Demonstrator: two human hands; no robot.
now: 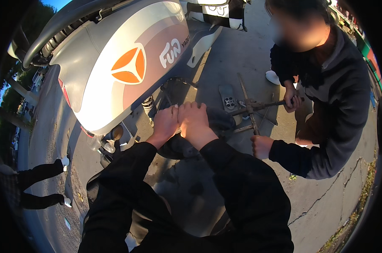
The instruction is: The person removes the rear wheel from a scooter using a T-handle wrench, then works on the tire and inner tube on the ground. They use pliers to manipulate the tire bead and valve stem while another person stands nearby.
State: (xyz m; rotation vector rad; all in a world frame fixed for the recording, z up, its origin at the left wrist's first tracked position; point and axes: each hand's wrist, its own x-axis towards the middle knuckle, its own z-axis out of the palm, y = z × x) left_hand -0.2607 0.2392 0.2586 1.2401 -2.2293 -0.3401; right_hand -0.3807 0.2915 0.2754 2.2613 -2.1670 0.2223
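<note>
My left hand and my right hand are side by side, touching, in front of the scooter. Their fingers are curled down over something that the hands themselves hide. Just beneath and beside them is a dark rounded part, which looks like a tyre. To its right, a rusty cross-shaped metal tool reaches toward the dark part. A co-worker's hands grip two of its arms. A coil spring stands close to my left hand.
The scooter's white and grey body panel with an orange emblem leans over the upper left. A crouching co-worker takes up the right side. A grey flat part lies on the pavement beyond the tool. Another person's legs show at far left.
</note>
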